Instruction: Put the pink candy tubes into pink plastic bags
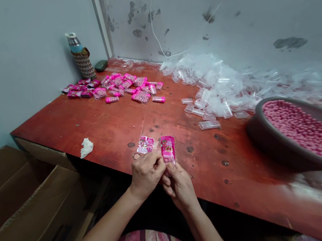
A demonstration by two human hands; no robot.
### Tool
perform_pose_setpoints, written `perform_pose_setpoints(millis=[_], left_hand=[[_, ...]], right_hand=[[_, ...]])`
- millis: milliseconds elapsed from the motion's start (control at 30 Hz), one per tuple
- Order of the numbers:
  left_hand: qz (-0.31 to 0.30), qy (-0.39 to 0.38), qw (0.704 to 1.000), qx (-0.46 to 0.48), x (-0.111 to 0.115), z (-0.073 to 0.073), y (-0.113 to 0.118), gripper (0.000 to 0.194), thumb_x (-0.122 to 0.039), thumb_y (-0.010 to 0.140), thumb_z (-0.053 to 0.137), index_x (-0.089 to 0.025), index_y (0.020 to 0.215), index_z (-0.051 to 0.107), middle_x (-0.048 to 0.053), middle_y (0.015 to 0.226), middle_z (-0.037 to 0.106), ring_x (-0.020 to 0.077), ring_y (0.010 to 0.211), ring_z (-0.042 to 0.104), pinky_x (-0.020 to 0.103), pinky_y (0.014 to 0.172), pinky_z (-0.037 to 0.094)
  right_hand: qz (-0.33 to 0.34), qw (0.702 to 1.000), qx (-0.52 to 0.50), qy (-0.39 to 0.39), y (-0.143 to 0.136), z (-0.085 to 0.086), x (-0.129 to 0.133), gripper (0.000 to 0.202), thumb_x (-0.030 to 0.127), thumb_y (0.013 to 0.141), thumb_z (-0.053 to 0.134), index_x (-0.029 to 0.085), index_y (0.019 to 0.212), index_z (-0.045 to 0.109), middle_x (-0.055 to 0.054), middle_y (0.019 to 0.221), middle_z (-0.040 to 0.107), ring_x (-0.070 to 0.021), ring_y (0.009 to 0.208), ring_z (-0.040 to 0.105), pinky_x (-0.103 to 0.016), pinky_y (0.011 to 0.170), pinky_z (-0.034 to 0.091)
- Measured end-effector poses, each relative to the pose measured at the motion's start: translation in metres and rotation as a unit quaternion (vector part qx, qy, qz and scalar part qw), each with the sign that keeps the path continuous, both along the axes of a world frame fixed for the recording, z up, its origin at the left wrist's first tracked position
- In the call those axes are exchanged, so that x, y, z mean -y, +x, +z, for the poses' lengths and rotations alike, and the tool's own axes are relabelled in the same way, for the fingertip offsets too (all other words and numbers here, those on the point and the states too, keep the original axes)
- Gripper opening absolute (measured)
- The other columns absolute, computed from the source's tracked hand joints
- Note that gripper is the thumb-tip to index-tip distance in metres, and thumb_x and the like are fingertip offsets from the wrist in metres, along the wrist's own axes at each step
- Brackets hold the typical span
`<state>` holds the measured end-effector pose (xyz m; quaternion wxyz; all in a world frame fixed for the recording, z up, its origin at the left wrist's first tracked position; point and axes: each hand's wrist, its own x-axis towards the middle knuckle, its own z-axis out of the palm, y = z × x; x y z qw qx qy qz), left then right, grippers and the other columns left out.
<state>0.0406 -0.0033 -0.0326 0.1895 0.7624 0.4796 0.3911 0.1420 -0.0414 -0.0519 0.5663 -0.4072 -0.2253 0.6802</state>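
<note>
My right hand grips the lower end of a small case in a pink printed wrapper, held upright over the table's front edge. Pink balls show through its clear lower part. Against the case's left edge, my left hand is closed in a pinch, with its fingertips touching the wrapper. Just beyond the left hand, flat printed wrappers lie on the red tabletop. The fingertips partly hide the lower end of the case.
Filled pink-capped cases and wrapped ones lie at the back left, near a bottle in a knitted cover. Clear empty cases are heaped along the wall. A grey basin of pink balls stands right; cardboard boxes lower left.
</note>
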Motion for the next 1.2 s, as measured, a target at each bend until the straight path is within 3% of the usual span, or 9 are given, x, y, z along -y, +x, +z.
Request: perform_pose_setpoints(millis=[200,333,400,500,600,733,833,967,1200], left_hand=[[-0.032,0.011,0.999,0.002,0.007,-0.006,-0.010,0.015,-0.020,0.076,0.048,-0.019,0.070,0.061,0.004,0.065,0.059,0.0161,0.065,0.053,0.027,0.068,0.038],[0.018,-0.112,0.982,0.152,0.008,-0.008,-0.013,0.015,-0.026,0.076,0.051,-0.019,0.082,0.063,0.004,0.075,0.064,0.0153,0.069,0.056,0.025,0.068,0.042],[0.021,-0.216,0.938,0.269,0.006,-0.009,-0.009,0.022,-0.031,0.075,0.053,-0.018,0.091,0.061,0.005,0.076,0.064,0.0150,0.067,0.058,0.025,0.064,0.045],[-0.063,-0.384,0.831,0.398,0.002,-0.009,-0.001,0.025,-0.039,0.075,0.052,-0.014,0.080,0.056,0.001,0.053,0.058,0.0134,0.042,0.053,0.024,0.041,0.044],[-0.081,-0.443,0.753,0.479,-0.002,-0.007,0.005,0.028,-0.041,0.074,0.053,-0.015,0.066,0.050,-0.005,0.039,0.045,0.0077,0.025,0.036,0.019,0.026,0.030],[-0.052,-0.424,0.738,0.523,-0.006,-0.005,0.007,0.025,-0.034,0.072,0.058,-0.012,0.063,0.052,-0.003,0.045,0.049,0.0050,0.032,0.039,0.016,0.030,0.031],[-0.052,-0.434,0.737,0.515,-0.007,-0.007,0.008,0.023,-0.032,0.071,0.060,-0.010,0.063,0.055,-0.001,0.047,0.052,0.0064,0.036,0.043,0.017,0.033,0.033],[-0.053,-0.434,0.738,0.515,-0.005,-0.007,0.011,0.020,-0.028,0.069,0.063,-0.010,0.066,0.057,0.000,0.050,0.054,0.0065,0.037,0.044,0.018,0.035,0.035],[-0.084,-0.475,0.674,0.559,-0.001,-0.005,0.017,0.023,-0.034,0.072,0.059,-0.012,0.066,0.053,-0.001,0.050,0.051,0.0053,0.032,0.037,0.018,0.029,0.028]], right_hand=[[-0.027,1.000,-0.008,0.008,-0.008,0.002,0.000,0.026,0.042,0.076,0.054,0.019,0.072,0.042,0.010,0.044,0.036,-0.0018,0.030,0.024,-0.010,0.026,0.022],[-0.018,0.999,0.026,0.002,-0.005,0.001,-0.002,0.026,0.044,0.078,0.052,0.020,0.075,0.041,0.010,0.045,0.038,-0.0018,0.030,0.026,-0.010,0.026,0.021],[0.008,0.998,0.065,0.005,-0.002,0.000,-0.003,0.025,0.044,0.080,0.049,0.020,0.076,0.041,0.010,0.045,0.039,-0.0018,0.029,0.028,-0.010,0.027,0.022],[0.052,0.989,0.136,0.022,0.000,-0.001,-0.001,0.026,0.044,0.082,0.045,0.018,0.076,0.043,0.008,0.047,0.043,-0.0029,0.030,0.035,-0.011,0.027,0.024],[0.058,0.988,0.135,0.052,0.000,-0.001,0.002,0.025,0.041,0.082,0.046,0.016,0.084,0.048,0.001,0.065,0.057,-0.0069,0.044,0.051,-0.015,0.035,0.039],[-0.010,0.993,0.089,0.073,0.002,-0.006,0.006,0.018,0.030,0.080,0.053,0.015,0.090,0.052,-0.004,0.083,0.061,-0.0101,0.062,0.059,-0.020,0.053,0.050],[-0.059,0.993,0.076,0.067,0.004,-0.012,0.006,0.014,0.027,0.079,0.055,0.016,0.088,0.052,-0.002,0.076,0.063,-0.0109,0.058,0.060,-0.022,0.051,0.051],[-0.071,0.994,0.055,0.060,0.006,-0.014,0.006,0.015,0.025,0.077,0.058,0.016,0.086,0.051,-0.002,0.074,0.065,-0.0118,0.056,0.062,-0.022,0.051,0.052],[-0.084,0.986,0.128,0.065,0.006,-0.004,0.010,0.015,0.025,0.077,0.059,0.016,0.086,0.051,0.000,0.065,0.065,-0.0122,0.055,0.063,-0.022,0.052,0.053]])
